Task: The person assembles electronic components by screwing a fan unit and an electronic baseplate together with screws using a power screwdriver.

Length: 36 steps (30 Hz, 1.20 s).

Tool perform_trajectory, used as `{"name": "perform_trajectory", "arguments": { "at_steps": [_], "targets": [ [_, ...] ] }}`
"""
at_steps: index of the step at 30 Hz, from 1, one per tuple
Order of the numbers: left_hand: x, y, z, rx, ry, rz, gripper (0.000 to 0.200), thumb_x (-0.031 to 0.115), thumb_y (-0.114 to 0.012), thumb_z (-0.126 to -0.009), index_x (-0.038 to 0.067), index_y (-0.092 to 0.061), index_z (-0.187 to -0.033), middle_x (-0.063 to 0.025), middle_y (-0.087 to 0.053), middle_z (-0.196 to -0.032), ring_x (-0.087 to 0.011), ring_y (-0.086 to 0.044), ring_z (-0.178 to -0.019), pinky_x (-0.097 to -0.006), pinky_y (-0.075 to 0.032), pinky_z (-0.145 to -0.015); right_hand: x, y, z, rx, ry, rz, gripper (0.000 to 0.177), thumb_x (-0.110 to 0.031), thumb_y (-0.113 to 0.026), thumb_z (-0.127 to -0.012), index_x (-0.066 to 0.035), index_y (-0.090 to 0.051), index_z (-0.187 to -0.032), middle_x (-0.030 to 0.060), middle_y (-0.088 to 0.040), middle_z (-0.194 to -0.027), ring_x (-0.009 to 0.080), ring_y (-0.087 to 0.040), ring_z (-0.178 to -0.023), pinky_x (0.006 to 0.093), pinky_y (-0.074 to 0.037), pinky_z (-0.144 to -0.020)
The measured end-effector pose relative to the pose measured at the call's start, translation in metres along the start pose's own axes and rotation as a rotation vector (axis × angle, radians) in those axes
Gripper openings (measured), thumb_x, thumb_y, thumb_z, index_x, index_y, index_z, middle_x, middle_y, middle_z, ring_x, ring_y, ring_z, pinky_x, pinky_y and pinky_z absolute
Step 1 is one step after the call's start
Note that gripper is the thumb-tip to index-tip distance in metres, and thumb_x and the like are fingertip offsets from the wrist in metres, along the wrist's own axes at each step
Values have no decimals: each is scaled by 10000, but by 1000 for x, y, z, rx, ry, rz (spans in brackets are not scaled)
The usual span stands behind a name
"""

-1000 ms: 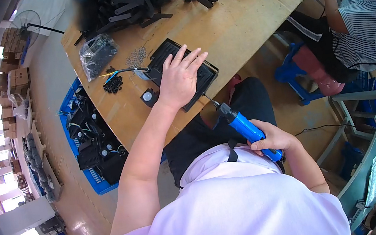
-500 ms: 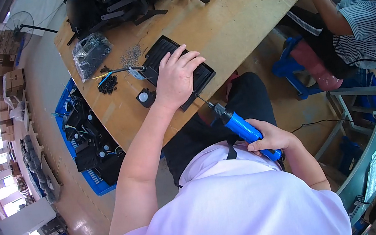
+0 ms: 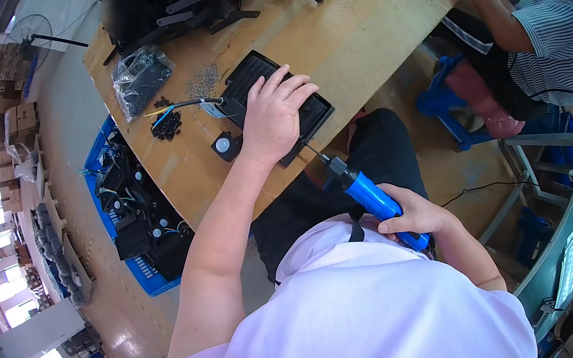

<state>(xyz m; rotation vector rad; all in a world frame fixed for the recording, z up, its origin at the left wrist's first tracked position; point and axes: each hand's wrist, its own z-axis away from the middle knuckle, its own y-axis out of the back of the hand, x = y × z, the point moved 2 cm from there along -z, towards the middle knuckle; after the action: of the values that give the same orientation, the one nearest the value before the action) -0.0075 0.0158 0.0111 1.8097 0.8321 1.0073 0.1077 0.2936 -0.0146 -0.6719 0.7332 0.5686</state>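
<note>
My left hand (image 3: 276, 118) lies with fingers spread on a black rectangular housing (image 3: 249, 72) near the table's edge. A cable with coloured wire ends (image 3: 181, 106) runs out of the housing's left side. A small black part with a white round face (image 3: 224, 145) sits by my left wrist. My right hand (image 3: 416, 212) is wrapped round a blue electric screwdriver (image 3: 375, 197). The screwdriver's thin bit (image 3: 313, 149) points at the housing's near edge; whether it touches a screw I cannot make out.
Loose silver screws (image 3: 203, 82), black screws (image 3: 167, 126) and a plastic bag of parts (image 3: 139, 81) lie on the wooden table (image 3: 353, 30). Black brackets (image 3: 203, 0) are piled at the back. A blue crate (image 3: 139, 269) stands left; another person (image 3: 550, 50) sits at right.
The view has shifted slightly, so the table and housing appear a little to the right. Both hands keep their places on the housing and the screwdriver.
</note>
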Motion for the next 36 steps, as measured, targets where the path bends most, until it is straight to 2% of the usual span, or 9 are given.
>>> {"name": "perform_trajectory", "arguments": {
  "at_steps": [16, 25, 31, 36],
  "targets": [
    [-2, -1, 1, 28, -9, -11, 370, 27, -500, -893, 158, -707, -1170, -44, -661, -1286, -306, -512, -1349, -529, -349, -1134, 0, -8, 0, 36, 3, -24, 790, -354, -828, -799, -2, -446, -1394, 111, -595, -1033, 172, -638, -762, 316, -532, -732],
    [-2, 0, 0, 39, 12, 7, 375, 17, -504, -881, 160, -712, -1159, -23, -673, -1265, -302, -521, -1327, -526, -355, -1129, -4, -11, -3, 58, -50, -4, 758, -337, -808, -790, -14, -453, -1378, 112, -608, -1016, 182, -635, -774, 332, -526, -751],
    [-2, 0, -2, 41, 8, 19, 374, 4, -526, -866, 158, -713, -1151, -15, -676, -1252, -308, -535, -1290, -545, -371, -1113, -5, -10, -6, 67, -68, 63, 783, -391, -807, -771, -24, -468, -1373, 127, -617, -1067, 229, -634, -926, 375, -501, -874],
    [-3, -1, -3, 46, 6, 10, 336, 35, -558, -874, 161, -710, -1146, -12, -672, -1237, -306, -535, -1282, -556, -378, -1108, -5, -7, -10, 39, -86, 51, 772, -390, -813, -777, -24, -478, -1368, 124, -628, -1115, 236, -607, -1040, 363, -476, -947]
  ]
}}
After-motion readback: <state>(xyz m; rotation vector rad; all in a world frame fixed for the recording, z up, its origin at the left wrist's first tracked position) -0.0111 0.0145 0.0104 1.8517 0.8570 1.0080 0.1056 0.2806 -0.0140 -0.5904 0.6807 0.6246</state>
